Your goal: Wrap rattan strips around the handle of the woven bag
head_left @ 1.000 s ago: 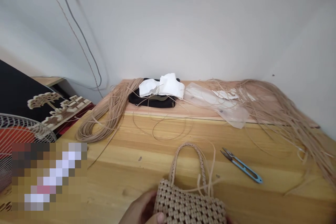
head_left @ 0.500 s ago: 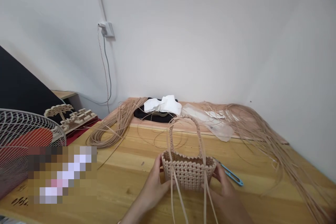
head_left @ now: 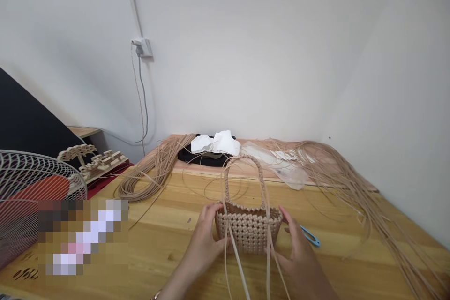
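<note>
A small woven basket bag [head_left: 248,232] in tan cord stands upright on the wooden table, its braided handle [head_left: 262,178] arching above the rim. Long loose strands [head_left: 239,262] hang from its front toward me. My left hand [head_left: 207,234] grips the left side, fingers on the upper edge and thumb at the front. On the right side, my right hand [head_left: 295,243] is curved around the bag, a finger at the top corner and the thumb near the front. Partly hidden behind that hand lies a blue tool [head_left: 311,236] with a looped end.
Coiled tan cord [head_left: 144,187] lies at the back left, with more loose cord [head_left: 365,201] along the right. White paper [head_left: 220,143] rests on a black pouch [head_left: 186,156] beside a clear plastic bag [head_left: 291,176]. A fan [head_left: 42,187] and a wooden model [head_left: 101,164] stand left.
The fingers of my right hand have shifted up to the bag's top corner. The bag has turned slightly, and the loose strands have swung. The view has tilted a little.
</note>
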Motion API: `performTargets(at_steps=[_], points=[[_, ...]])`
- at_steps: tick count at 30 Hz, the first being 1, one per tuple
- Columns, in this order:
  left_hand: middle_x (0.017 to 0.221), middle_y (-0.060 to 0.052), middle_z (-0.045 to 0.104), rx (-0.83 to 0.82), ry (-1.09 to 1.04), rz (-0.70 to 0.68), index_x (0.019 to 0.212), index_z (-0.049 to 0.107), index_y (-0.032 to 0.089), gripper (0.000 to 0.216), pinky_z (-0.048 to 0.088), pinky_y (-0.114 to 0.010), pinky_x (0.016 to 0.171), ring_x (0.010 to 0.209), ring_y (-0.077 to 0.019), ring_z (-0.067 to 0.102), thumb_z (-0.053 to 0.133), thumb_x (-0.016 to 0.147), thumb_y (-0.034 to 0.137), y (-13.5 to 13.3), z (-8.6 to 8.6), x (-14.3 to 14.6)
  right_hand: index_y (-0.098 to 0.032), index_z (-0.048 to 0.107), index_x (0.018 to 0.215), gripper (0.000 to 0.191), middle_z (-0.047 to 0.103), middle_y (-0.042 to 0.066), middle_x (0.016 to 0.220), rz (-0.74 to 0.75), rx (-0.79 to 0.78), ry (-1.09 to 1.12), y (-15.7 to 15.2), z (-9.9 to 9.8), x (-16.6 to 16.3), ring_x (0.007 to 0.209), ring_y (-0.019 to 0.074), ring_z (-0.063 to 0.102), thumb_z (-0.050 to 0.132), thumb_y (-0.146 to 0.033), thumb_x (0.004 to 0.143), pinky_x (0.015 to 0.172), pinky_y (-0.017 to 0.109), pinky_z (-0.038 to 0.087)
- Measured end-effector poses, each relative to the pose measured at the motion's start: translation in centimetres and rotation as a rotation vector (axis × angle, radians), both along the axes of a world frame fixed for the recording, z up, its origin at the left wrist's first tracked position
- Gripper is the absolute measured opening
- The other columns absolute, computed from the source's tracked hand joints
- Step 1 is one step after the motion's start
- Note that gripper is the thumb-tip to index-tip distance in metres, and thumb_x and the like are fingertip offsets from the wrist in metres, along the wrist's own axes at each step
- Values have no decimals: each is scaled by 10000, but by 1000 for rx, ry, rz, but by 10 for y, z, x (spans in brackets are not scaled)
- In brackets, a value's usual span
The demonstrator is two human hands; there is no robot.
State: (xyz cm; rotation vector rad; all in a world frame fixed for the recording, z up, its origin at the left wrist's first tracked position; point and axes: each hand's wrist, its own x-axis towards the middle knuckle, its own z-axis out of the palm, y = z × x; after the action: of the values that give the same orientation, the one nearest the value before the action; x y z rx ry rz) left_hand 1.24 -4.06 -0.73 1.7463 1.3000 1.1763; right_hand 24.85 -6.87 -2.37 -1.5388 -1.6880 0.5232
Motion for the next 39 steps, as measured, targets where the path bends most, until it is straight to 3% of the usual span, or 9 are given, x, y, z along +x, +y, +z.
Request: performTargets(at_steps=[7, 14, 22, 27, 31, 35, 39], points=[[1048, -54, 505, -21, 40, 9, 960, 582, 216, 387, 409, -383, 927, 1016, -221, 505, 677, 603, 100, 1, 7, 4, -186, 331, 1300, 643, 405, 115, 1338, -3, 21, -53, 5, 4, -3, 1273, 273, 341, 561, -336, 719, 1057, 447, 285], [1041, -53, 515, -19, -1, 30, 957, 611, 227, 367, 417, -360, 913, 1026, -219, 507, 666, 621, 91, 4, 5, 6, -206, 171, 1407, 826, 388, 102, 1374, -61, -80, 96, 9, -2, -11, 1277, 268, 358, 569, -411, 713, 1049, 448, 290], [1039, -57, 516, -29, -13, 48, 929, 618, 226, 342, 431, -350, 887, 1018, -221, 514, 679, 615, 107, 6, 3, 7, -193, 179, 1396, 780, 433, 113, 1327, -38, -145, 119, 8, 6, -13, 1219, 255, 429, 553, -414, 749, 996, 405, 357], [1132, -63, 530, -53, -12, 88, 1140, 509, 244, 555, 426, -337, 857, 1054, -223, 511, 673, 622, 129, 7, 4, 10, -193, 175, 1391, 813, 474, 111, 1257, -90, -115, 182, 8, 13, -15, 1109, 245, 508, 568, -464, 734, 938, 382, 410], [1016, -46, 587, -162, -16, 145, 1319, 289, 230, 768, 445, -313, 757, 874, -196, 573, 685, 663, 284, 11, 4, 13, -200, 160, 1395, 863, 544, 107, 1139, -108, -157, 233, 10, 11, -12, 960, 240, 588, 554, -569, 722, 811, 353, 487], [825, -21, 576, -320, 50, 127, 1263, 354, 166, 635, 428, -291, 672, 708, -170, 560, 552, 759, 496, 19, -7, 14, -194, 347, 1313, 731, 576, 143, 1144, -248, -261, 179, 17, -2, -7, 1042, 277, 576, 413, -676, 768, 871, 400, 464], [830, -35, 554, -467, -7, 52, 1197, 405, 134, 633, 417, -297, 728, 787, -187, 556, 517, 747, 565, 25, -25, 12, -167, 414, 1250, 726, 578, 163, 1160, -262, -383, 156, 25, -23, -3, 1084, 298, 553, 328, -703, 768, 955, 452, 397]])
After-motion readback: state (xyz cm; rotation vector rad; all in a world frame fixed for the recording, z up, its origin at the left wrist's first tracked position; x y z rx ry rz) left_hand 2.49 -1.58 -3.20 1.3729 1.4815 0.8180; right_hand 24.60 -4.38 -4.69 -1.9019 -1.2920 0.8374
